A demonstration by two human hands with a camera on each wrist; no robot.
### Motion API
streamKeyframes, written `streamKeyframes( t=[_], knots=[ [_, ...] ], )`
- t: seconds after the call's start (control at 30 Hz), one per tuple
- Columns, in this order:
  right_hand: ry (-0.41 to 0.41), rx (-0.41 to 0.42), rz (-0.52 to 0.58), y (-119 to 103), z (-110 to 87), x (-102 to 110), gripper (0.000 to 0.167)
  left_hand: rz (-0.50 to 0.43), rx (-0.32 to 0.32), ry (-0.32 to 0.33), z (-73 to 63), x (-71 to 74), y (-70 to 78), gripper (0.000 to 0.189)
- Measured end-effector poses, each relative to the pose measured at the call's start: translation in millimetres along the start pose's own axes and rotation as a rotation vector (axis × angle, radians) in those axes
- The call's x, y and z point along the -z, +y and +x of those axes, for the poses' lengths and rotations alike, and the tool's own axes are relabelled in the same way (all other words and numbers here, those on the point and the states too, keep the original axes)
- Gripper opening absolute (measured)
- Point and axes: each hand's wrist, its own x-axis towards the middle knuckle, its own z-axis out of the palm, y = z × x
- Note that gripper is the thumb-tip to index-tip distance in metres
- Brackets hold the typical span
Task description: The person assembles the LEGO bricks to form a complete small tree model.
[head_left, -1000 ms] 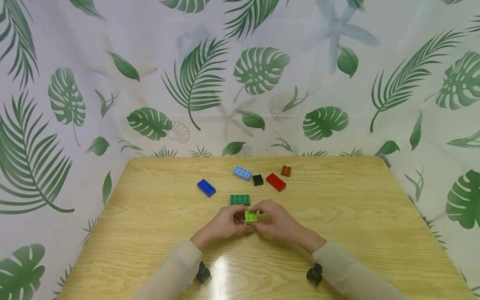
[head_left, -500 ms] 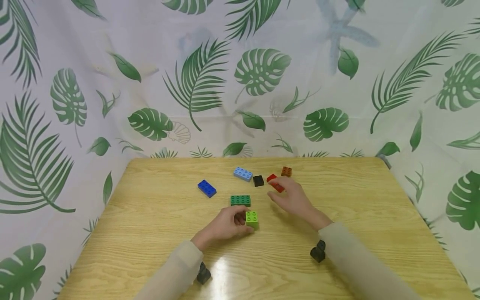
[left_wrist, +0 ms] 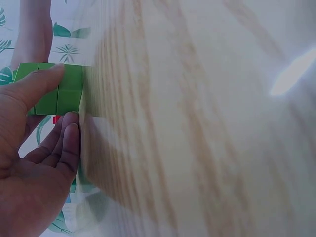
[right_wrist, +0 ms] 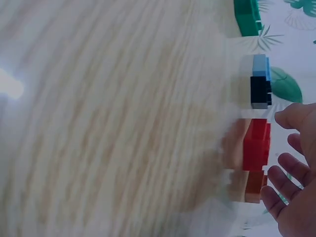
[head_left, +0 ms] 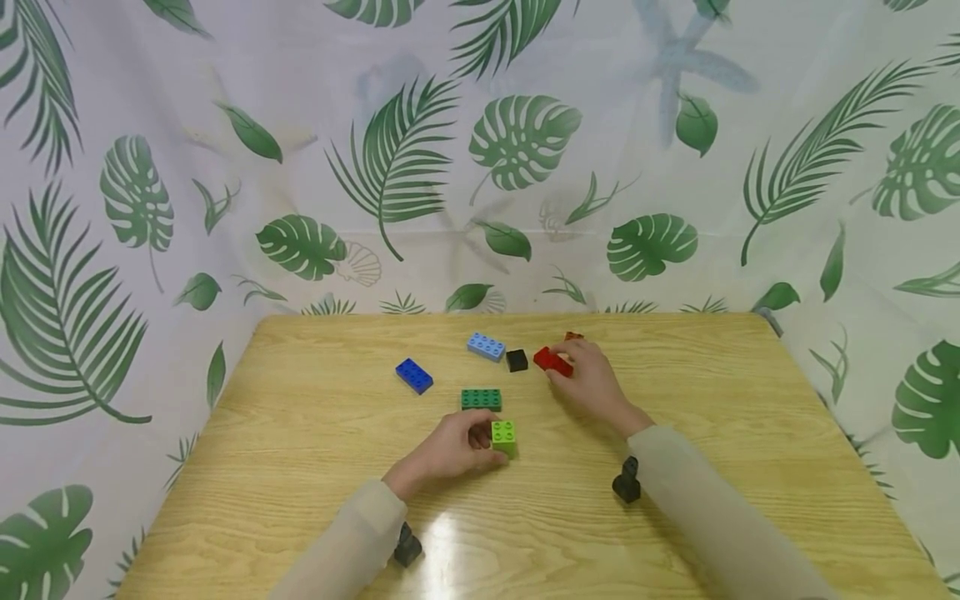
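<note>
A lime-green brick stack (head_left: 503, 437) stands upright on the table, pinched by my left hand (head_left: 453, 446). In the left wrist view, the thumb presses across the side of this stack (left_wrist: 70, 94), where seams between layers show. Over the red brick (head_left: 551, 362) my right hand (head_left: 594, 383) hovers, thumb and fingers apart. The right wrist view has those fingers just above the studs of the red brick (right_wrist: 256, 145), with a gap between. A brown-orange brick (right_wrist: 254, 186) sits beside the red one; in the head view the right hand partly hides it.
A dark green brick (head_left: 481, 399) lies just beyond the left hand. Farther back are a black brick (head_left: 517, 360), a light blue brick (head_left: 486, 346) and a dark blue brick (head_left: 414, 376). A leaf-printed curtain (head_left: 420, 275) hangs behind the wooden table (head_left: 315, 400).
From the lime-green stack, my right hand has moved away and forward to the right, over the red brick. My left hand keeps its hold on the stack in the same spot.
</note>
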Motion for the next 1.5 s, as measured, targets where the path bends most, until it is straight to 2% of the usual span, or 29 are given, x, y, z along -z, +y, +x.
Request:
streamKeyframes(
  t=[0.37, 0.63, 0.83, 1.17, 1.5],
  knots=[
    [-0.024, -0.088, -0.013, 12.2, 6.0, -10.1, 0.045, -0.009, 0.020, -0.009, -0.3, 1.6, 1.3, 0.046],
    [-0.050, -0.082, -0.026, 16.8, 8.6, -14.3, 0.044, -0.006, 0.025, -0.013, 1.0, 0.4, 0.3, 0.046],
    [-0.048, -0.106, -0.015, 17.3, 9.2, -13.4, 0.050, -0.007, 0.013, -0.010, 1.2, 1.1, 1.0, 0.046],
    [-0.044, -0.034, -0.038, 3.1, -0.2, -0.9, 0.048, -0.008, 0.019, -0.010, 0.9, 1.2, -0.3, 0.047],
    [-0.112, 0.001, 0.043, -22.6, -15.6, 9.9, 0.047, 0.001, 0.006, -0.011, 0.6, 0.9, 0.0, 0.048]
  ],
)
